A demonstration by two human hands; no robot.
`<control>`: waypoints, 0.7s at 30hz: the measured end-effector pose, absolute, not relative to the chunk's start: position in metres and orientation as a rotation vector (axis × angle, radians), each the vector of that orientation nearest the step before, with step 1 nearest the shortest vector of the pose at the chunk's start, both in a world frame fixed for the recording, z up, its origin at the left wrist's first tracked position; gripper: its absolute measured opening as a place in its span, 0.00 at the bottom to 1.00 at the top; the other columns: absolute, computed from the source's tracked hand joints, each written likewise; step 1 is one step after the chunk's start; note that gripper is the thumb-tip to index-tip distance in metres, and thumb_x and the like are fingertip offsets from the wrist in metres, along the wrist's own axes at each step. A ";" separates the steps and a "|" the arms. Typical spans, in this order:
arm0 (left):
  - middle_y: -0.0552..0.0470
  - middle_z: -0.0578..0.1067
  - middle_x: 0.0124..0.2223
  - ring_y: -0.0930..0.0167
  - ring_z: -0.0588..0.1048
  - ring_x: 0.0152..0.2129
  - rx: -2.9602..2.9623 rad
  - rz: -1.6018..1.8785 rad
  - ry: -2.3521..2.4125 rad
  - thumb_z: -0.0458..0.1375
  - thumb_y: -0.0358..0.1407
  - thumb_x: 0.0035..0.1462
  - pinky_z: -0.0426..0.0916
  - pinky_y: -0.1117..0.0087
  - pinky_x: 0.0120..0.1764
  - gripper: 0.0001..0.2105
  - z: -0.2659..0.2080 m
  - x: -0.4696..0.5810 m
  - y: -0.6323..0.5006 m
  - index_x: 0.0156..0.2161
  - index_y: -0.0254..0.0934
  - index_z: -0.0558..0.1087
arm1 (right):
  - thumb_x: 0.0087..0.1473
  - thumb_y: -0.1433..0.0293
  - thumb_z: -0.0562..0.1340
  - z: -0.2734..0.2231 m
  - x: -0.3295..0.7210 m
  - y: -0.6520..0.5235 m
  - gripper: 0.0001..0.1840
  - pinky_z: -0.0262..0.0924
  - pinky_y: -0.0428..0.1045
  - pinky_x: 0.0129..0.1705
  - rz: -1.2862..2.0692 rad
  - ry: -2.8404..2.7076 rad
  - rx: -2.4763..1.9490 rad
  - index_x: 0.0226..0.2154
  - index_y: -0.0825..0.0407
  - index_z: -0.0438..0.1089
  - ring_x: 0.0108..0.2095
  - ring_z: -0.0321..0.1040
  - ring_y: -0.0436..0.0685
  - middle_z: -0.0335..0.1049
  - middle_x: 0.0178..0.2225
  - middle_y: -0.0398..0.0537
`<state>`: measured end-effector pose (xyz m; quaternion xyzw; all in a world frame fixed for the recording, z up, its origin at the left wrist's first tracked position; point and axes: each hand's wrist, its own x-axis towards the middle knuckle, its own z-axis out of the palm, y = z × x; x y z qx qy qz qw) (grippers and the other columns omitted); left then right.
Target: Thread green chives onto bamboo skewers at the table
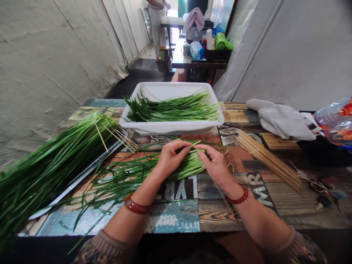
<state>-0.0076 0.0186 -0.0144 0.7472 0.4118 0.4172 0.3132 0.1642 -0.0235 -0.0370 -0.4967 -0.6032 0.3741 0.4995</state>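
Over the middle of the table, my left hand [173,156] pinches a few garlic chive stems between thumb and fingertips. My right hand [216,163] is closed at the pale cut ends of the same stems, fingertips nearly meeting the left ones. Beneath both hands lies a loose pile of garlic chives [126,172], green tips to the left. A thin bamboo skewer [227,203] slants below my right palm; whether the hand grips it is hidden. To the right rests a bundle of bamboo skewers [268,161].
A white plastic tub [170,126] holding chives [176,106] stands at the back. On the left, skewered chives [60,157] are heaped on a tray [74,187]. A grey cap [286,119], plastic bag [335,121] and keys [323,200] lie right. A person [156,25] stands far off.
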 end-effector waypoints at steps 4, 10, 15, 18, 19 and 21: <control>0.50 0.79 0.33 0.71 0.76 0.30 1.971 1.095 1.093 0.58 0.30 0.57 0.68 0.72 0.36 0.06 -0.014 -0.007 0.019 0.36 0.35 0.79 | 0.59 0.65 0.59 -0.037 0.164 -0.023 0.13 0.66 0.49 0.43 0.896 -1.463 -1.192 0.44 0.52 0.74 0.39 0.73 0.55 0.77 0.40 0.48; 0.50 0.79 0.32 0.72 0.76 0.30 1.982 1.106 1.082 0.58 0.30 0.57 0.68 0.72 0.36 0.06 -0.013 -0.006 0.019 0.36 0.35 0.79 | 0.59 0.65 0.59 -0.038 0.163 -0.023 0.13 0.66 0.51 0.45 0.877 -1.459 -1.205 0.43 0.51 0.75 0.40 0.74 0.56 0.78 0.41 0.48; 0.51 0.79 0.32 0.72 0.75 0.29 2.024 1.113 1.080 0.58 0.30 0.57 0.68 0.73 0.36 0.06 -0.014 -0.006 0.018 0.36 0.36 0.79 | 0.59 0.65 0.59 -0.037 0.162 -0.024 0.13 0.67 0.51 0.44 0.854 -1.459 -1.213 0.43 0.52 0.75 0.40 0.74 0.57 0.78 0.41 0.49; 0.51 0.78 0.32 0.73 0.75 0.29 2.047 1.110 1.080 0.58 0.29 0.57 0.68 0.73 0.35 0.06 -0.014 -0.007 0.018 0.36 0.36 0.79 | 0.59 0.65 0.59 -0.037 0.162 -0.024 0.13 0.66 0.52 0.45 0.840 -1.467 -1.216 0.43 0.52 0.74 0.40 0.74 0.57 0.78 0.41 0.50; 0.51 0.78 0.31 0.73 0.75 0.29 2.053 1.108 1.080 0.58 0.29 0.57 0.68 0.73 0.35 0.06 -0.014 -0.007 0.018 0.35 0.36 0.79 | 0.59 0.65 0.59 -0.037 0.162 -0.024 0.13 0.66 0.52 0.45 0.837 -1.469 -1.221 0.43 0.52 0.74 0.40 0.74 0.57 0.78 0.41 0.50; 0.51 0.78 0.31 0.72 0.75 0.29 2.060 1.101 1.081 0.58 0.29 0.57 0.67 0.73 0.34 0.07 -0.014 -0.007 0.018 0.35 0.35 0.79 | 0.59 0.65 0.58 -0.038 0.162 -0.024 0.13 0.66 0.52 0.45 0.833 -1.471 -1.232 0.42 0.52 0.74 0.40 0.74 0.57 0.78 0.40 0.50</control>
